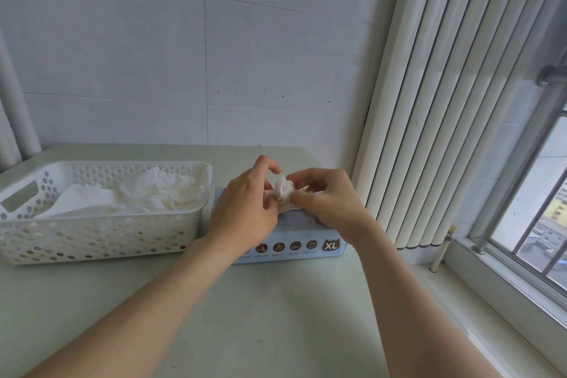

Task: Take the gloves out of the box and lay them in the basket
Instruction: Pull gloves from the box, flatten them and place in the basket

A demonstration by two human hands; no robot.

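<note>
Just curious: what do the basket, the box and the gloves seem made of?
Basket: likely moulded white plastic, smooth, punched with round holes. Glove box: seemingly printed light-blue cardboard, sharp folded edges. Gloves: thin whitish film that crumples, probably disposable plastic.

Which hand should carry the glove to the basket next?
Left, probably. Both hands pinch the glove over the box, but the basket sits beside the left hand; the right hand would have to cross.

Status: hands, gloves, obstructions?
Over the box, bunched glove pinched by left hand and right hand. Other gloves lie in the basket. Nothing blocking between them.
</note>
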